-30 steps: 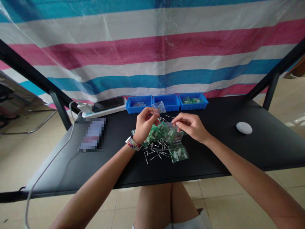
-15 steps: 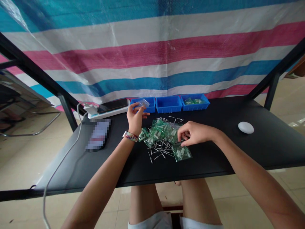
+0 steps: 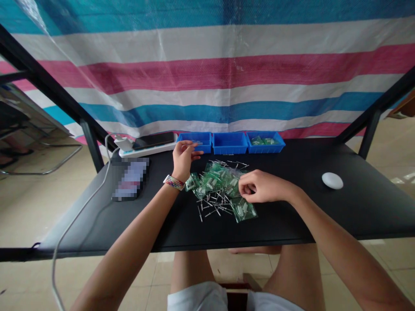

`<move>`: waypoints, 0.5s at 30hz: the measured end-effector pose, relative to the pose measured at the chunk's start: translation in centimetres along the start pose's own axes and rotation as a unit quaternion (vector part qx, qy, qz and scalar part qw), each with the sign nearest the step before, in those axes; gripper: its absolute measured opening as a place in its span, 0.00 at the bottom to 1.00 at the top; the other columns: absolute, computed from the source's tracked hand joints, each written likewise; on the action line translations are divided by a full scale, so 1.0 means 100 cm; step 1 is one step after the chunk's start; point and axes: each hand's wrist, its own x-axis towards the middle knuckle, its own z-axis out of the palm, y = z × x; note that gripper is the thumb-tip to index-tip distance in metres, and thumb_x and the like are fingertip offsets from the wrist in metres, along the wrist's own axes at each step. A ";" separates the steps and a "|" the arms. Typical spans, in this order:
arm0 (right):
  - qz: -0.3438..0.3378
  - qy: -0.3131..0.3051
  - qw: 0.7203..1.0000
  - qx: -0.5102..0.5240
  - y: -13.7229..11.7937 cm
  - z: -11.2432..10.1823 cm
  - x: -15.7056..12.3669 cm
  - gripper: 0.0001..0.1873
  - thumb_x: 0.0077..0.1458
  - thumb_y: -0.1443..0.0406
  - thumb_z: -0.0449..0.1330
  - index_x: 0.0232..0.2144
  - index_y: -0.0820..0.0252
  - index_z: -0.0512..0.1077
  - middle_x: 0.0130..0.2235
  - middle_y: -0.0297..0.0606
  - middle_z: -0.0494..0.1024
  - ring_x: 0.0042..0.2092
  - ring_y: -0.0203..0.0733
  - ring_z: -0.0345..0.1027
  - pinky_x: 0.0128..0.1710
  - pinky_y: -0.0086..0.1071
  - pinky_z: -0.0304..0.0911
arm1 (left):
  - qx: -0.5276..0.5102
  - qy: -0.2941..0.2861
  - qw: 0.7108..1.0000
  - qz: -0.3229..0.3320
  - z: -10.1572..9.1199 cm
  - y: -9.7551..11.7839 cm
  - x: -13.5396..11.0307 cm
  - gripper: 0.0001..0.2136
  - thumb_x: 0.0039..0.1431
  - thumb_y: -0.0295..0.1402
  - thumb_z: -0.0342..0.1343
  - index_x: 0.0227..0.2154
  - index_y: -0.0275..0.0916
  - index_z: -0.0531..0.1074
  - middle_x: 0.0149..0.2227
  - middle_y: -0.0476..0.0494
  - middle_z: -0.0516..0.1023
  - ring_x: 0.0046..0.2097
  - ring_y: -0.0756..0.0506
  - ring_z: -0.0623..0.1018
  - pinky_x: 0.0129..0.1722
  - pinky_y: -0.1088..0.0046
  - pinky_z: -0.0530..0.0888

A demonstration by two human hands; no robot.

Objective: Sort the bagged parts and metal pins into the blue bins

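My left hand (image 3: 183, 160) is at the front of the left blue bin (image 3: 204, 149). Its thumb and forefinger are pinched at a small clear plastic bag (image 3: 197, 143), while the other fingers stick out. My right hand (image 3: 259, 185) has its fingers curled together over the right side of the pile; whatever is between the fingertips is hidden. Green plastic bags (image 3: 214, 179) with pale pieces inside lie heaped between my hands. Loose metal pop rivets (image 3: 215, 203) are scattered in front of the heap, with a few behind it.
A middle blue bin (image 3: 229, 150) and a right blue bin (image 3: 266, 148) with green bags stand at the back. On the left are a power strip (image 3: 152, 149), a dark phone (image 3: 154, 140), a blurred-out item (image 3: 131, 179) and a white cable (image 3: 82, 203). A white mouse (image 3: 332, 180) lies right.
The clear bag has sunk lower at my left fingers, toward the left bin. My right hand has closed in on the pile and its fingers have drawn together. The view has shifted slightly.
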 end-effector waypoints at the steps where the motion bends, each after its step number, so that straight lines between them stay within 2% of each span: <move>1: -0.007 0.026 1.000 0.000 -0.001 0.000 0.000 0.08 0.52 0.76 0.63 0.26 0.59 0.74 0.30 0.32 0.74 0.31 0.35 0.66 0.33 0.30 0.58 | 0.012 0.000 1.000 0.014 0.001 -0.001 0.000 0.12 0.53 0.31 0.62 0.40 0.39 0.69 0.40 0.46 0.81 0.29 0.48 0.85 0.25 0.77 0.77; 3: -0.005 0.085 0.996 0.013 -0.002 -0.001 0.001 0.08 0.53 0.75 0.62 0.27 0.58 0.72 0.31 0.32 0.72 0.32 0.35 0.64 0.33 0.30 0.58 | 0.037 -0.003 0.998 0.042 0.002 -0.003 -0.001 0.11 0.52 0.31 0.61 0.39 0.39 0.70 0.38 0.47 0.80 0.27 0.49 0.83 0.23 0.78 0.75; 5: 0.027 0.131 0.990 0.050 0.000 -0.001 0.002 0.06 0.57 0.72 0.62 0.29 0.58 0.70 0.30 0.31 0.71 0.29 0.34 0.62 0.31 0.29 0.56 | 0.054 -0.011 0.996 0.064 0.003 -0.004 -0.002 0.11 0.52 0.32 0.60 0.39 0.39 0.71 0.38 0.47 0.80 0.27 0.50 0.82 0.22 0.79 0.74; 8: 0.075 0.170 0.970 0.159 0.007 0.002 0.005 0.05 0.62 0.66 0.63 0.33 0.57 0.70 0.29 0.31 0.75 0.27 0.34 0.63 0.27 0.29 0.56 | 0.064 -0.033 0.995 0.074 0.006 -0.004 -0.007 0.10 0.53 0.33 0.61 0.38 0.39 0.71 0.37 0.47 0.80 0.26 0.51 0.81 0.23 0.79 0.74; 11: 0.088 0.198 0.940 0.263 0.013 0.007 0.010 0.09 0.64 0.59 0.64 0.36 0.57 0.69 0.35 0.36 0.81 0.26 0.34 0.68 0.25 0.29 0.61 | 0.079 -0.063 0.990 0.093 0.010 0.000 -0.014 0.08 0.55 0.32 0.61 0.37 0.39 0.72 0.36 0.47 0.79 0.26 0.51 0.80 0.23 0.78 0.74; 13: 0.094 0.216 0.920 0.314 0.016 0.011 0.014 0.13 0.63 0.56 0.66 0.36 0.57 0.69 0.35 0.36 0.81 0.26 0.35 0.71 0.25 0.30 0.65 | 0.089 -0.099 0.984 0.118 0.014 0.005 -0.021 0.07 0.57 0.32 0.61 0.38 0.39 0.72 0.35 0.48 0.79 0.25 0.52 0.79 0.24 0.77 0.74; 15: 0.095 0.236 0.898 0.360 0.018 0.016 0.018 0.17 0.60 0.53 0.68 0.36 0.57 0.69 0.35 0.35 0.80 0.27 0.37 0.74 0.26 0.31 0.69 | 0.095 -0.167 0.972 0.132 0.017 0.011 -0.029 0.06 0.60 0.33 0.61 0.38 0.38 0.74 0.32 0.49 0.78 0.25 0.52 0.78 0.26 0.76 0.74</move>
